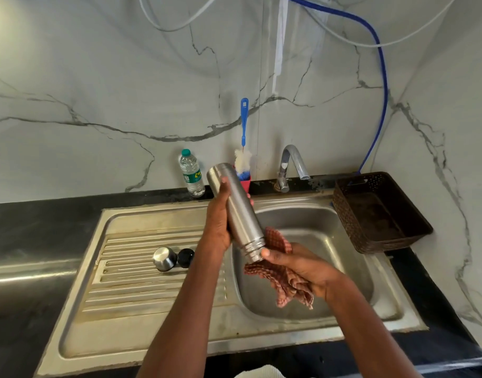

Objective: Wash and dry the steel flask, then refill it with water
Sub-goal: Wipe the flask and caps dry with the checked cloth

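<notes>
A steel sink (141, 317) sits in a black counter under marble-look walls. Above its basin, the left hand (220, 222) grips the flask (237, 211), tilted mouth-down. The right hand (297, 266) holds a checked cloth (278, 274) at the mouth. Behind the sink stands a water bottle (192, 174); its green label is unreadable.

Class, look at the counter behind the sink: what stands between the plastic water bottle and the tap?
In the head view, a bottle brush with a blue handle stands in a small red holder between the plastic water bottle and the tap. The raised steel flask partly hides the holder.
</notes>
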`<state>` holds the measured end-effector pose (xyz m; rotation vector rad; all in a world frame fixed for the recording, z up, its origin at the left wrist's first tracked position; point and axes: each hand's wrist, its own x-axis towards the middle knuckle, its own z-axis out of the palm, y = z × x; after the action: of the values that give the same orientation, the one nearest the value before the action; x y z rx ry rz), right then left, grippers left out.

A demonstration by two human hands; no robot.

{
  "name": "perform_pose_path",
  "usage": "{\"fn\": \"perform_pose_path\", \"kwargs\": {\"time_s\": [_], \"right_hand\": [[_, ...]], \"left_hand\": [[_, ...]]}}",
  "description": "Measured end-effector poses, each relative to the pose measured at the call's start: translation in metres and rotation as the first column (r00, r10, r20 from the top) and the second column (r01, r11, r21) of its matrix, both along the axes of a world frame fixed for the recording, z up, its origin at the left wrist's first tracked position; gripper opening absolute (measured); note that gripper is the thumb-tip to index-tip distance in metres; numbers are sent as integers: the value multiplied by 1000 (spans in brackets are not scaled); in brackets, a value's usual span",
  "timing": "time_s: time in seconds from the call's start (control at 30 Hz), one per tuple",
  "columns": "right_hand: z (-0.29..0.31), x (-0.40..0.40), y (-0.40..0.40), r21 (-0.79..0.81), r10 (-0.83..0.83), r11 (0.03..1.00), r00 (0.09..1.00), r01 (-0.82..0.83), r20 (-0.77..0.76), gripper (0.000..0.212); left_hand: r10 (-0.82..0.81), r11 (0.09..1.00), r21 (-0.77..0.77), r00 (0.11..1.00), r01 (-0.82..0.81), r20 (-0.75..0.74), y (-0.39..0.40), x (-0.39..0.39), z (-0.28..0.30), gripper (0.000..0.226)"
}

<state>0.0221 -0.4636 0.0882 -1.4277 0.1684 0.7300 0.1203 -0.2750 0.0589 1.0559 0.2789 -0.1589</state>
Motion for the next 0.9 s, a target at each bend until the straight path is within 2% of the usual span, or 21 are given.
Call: {"fn": "perform_pose_path", "kwargs": {"time_s": [0.07,0.1,0.17,0.23,0.27,0.33,0.37,0.43,0.53,0.57,0.63,0.7,0.77,0.8,0.83,0.9], "right_hand": [[2,-1,0,-101,-208,971,975,216,80,37],[3,2,1,-148,-324,927,934,346,154,37],[12,12,12,-168,-394,870,859,463,327,34],[17,17,31,-196,-285,878,805,437,521,38],[14,18,42,-271,-153,880,773,390,615,45],[-1,23,60,-516,153,781,694,352,704,65],[-5,28,65,-583,230,721,665,373,710,71],[-1,41,67,-599,243,667,631,443,737,74],[13,64,62,-580,263,616,554,533,790,65],[19,71,59,-571,251,634,560,522,790,61],[34,82,51,-535,138,719,663,443,736,57],[49,87,39,-450,-29,830,830,331,558,58],[57,86,29,-382,-107,885,915,266,389,62],[57,83,27,-410,-79,876,913,256,400,64],[54,78,27,-469,-32,837,880,283,473,63],[47,68,29,-536,71,729,731,426,679,53]], "left_hand": [[-48,998,49,999,49,-9,14,0,-4,91],[-66,994,87,998,66,-6,17,-2,-7,93],[-131,983,125,991,132,-18,14,-9,-12,95],[-238,964,116,971,238,-10,3,-15,-13,103],[-271,958,102,963,268,14,-3,-17,-12,101],[-255,965,83,965,249,65,-11,-18,-7,86],[-231,969,105,970,223,71,-12,-19,-2,77],[-249,957,185,961,225,122,-13,-18,5,65],[-314,917,315,929,243,196,-12,-19,8,67],[-340,903,343,919,259,200,-10,-19,8,64],[-348,883,400,913,245,211,-6,-20,10,62],[-340,887,406,904,218,260,-2,-22,10,73],[-327,894,401,905,201,274,0,-22,8,91],[-319,896,398,909,197,268,0,-21,7,94],[-323,893,404,908,199,266,-2,-20,6,92],[-363,874,431,891,224,274,-4,-17,2,79]]}}
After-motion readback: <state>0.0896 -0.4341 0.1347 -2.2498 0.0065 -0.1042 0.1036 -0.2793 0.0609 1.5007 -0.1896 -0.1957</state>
